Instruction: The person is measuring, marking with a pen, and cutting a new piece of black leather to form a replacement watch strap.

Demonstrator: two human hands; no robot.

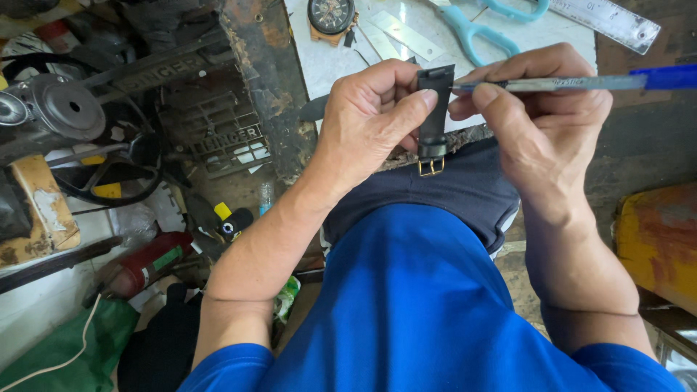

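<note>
The left hand pinches an upright black strap, buckle down; the right hand grips a tool lying sideways, its tip seemingly touching the strap's top.

Both bare forearms rose from short blue sleeves at the bottom of the frame and converged at chest height in front of the person. The left hand was curled, knuckles toward the camera, its thumb laid flat across the front and pressed toward the index finger in a firm pinch, the other fingers folded behind. The right hand sat just beside it, nearly touching, wrist bent inward, with the thumb and bent index finger closed in a pen-like grip and the remaining fingers tucked beneath. The elbows spread wide apart, to either side of the torso.
</note>
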